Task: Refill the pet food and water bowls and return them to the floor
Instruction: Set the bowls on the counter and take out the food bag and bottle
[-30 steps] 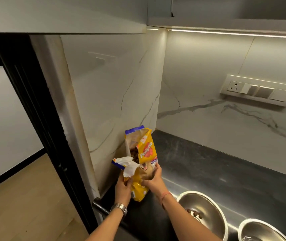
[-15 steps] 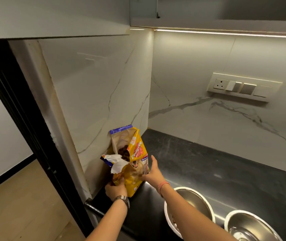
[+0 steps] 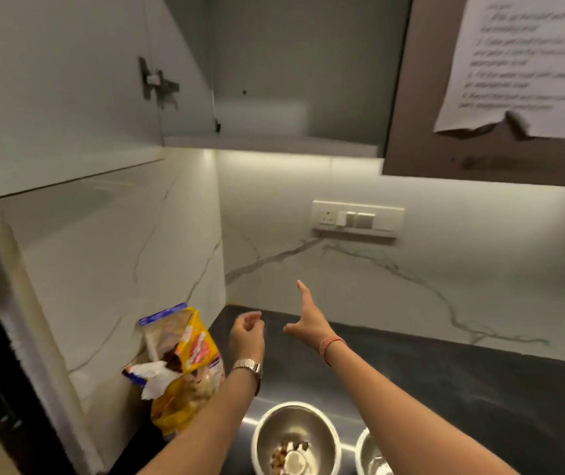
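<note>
While both hover empty | left hand [image 3: 247,332] seemingly loose-curled | right hand [image 3: 308,322] fingers spread

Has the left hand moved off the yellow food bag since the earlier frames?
Yes. The left hand has let go of the food bag, which stands against the side wall, and risen rightward, toward the right hand.

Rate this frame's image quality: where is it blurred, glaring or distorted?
Head view: the taped paper sheet is too smeared to read; the under-cabinet light strip washes out the wall below it; glare streaks the countertop beside the food bowl; wide-angle bending tilts the left wall; the left hand is slightly soft.
</note>
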